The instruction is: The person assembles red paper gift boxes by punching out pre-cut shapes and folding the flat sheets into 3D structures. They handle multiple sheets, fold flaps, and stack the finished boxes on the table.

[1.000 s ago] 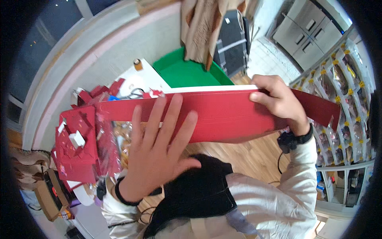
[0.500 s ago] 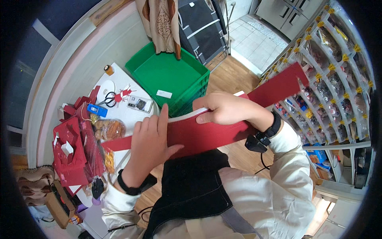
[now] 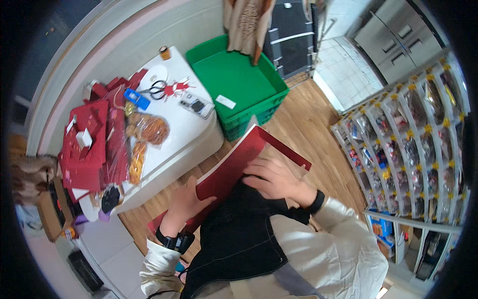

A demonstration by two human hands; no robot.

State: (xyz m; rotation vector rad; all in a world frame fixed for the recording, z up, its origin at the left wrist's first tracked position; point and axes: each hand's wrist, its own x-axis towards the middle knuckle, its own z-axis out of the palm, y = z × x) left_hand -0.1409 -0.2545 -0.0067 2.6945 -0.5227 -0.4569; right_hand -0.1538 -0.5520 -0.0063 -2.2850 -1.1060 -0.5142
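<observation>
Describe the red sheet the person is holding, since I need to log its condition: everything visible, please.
The red sheet looks like stiff card, deep red with a thin pale edge, partly folded so one panel angles up toward the green crate. It is held against the person's dark front, tilted, above the wooden floor. The left hand grips its lower edge; the right hand lies flat on its inner side. No tears visible.

Label (image 3: 225,101): small white rectangle lying inside the green crate (image 3: 269,102).
Packages (image 3: 149,129): clear bags of golden snacks on the white tabletop (image 3: 194,134).
Shelf packets (image 3: 413,149): rows, right.
</observation>
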